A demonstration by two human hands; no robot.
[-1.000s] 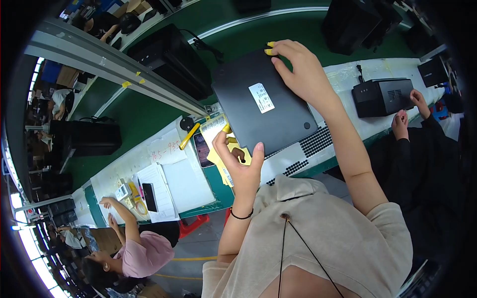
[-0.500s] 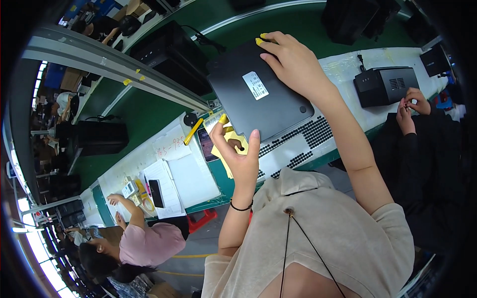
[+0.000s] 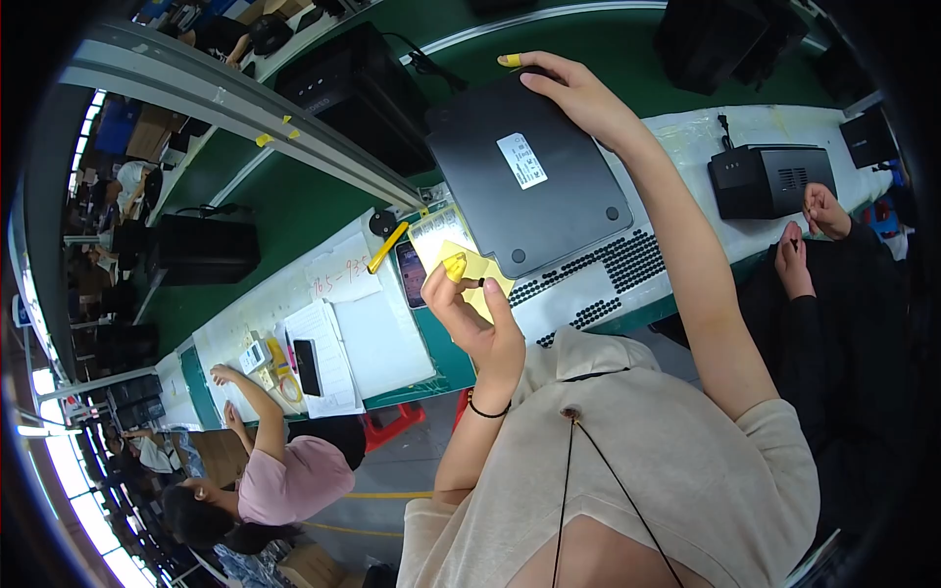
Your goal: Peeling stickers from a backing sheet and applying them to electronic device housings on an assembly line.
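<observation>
A black box-shaped device (image 3: 559, 206) stands in front of me with a flat face up. It bears a white label (image 3: 521, 162) and round dark pads at its two near corners. Over its far right edge lies my right hand (image 3: 593, 106), thumb on the face and a yellow-capped finger reaching past the rim. My left hand (image 3: 480, 318) hovers just off the near left corner, fingers curled, a small black round pad (image 3: 480, 282) pinched against the thumb. Beside the device lies a sheet of black round pads (image 3: 627, 260). Yellow paper (image 3: 480, 267) sits partly behind my left hand.
A phone (image 3: 412, 274), a yellow-handled tool (image 3: 389, 247) and a black roll (image 3: 382, 223) lie left of the device. A metal post (image 3: 323, 142) slants overhead. Other black devices (image 3: 769, 181) stand around. Co-workers sit on both sides, one with hands (image 3: 814, 230) raised at the right.
My left hand has drawn back from the device's near left corner, uncovering a round pad there. My right hand's fingers have shifted along the far edge. The view has moved slightly.
</observation>
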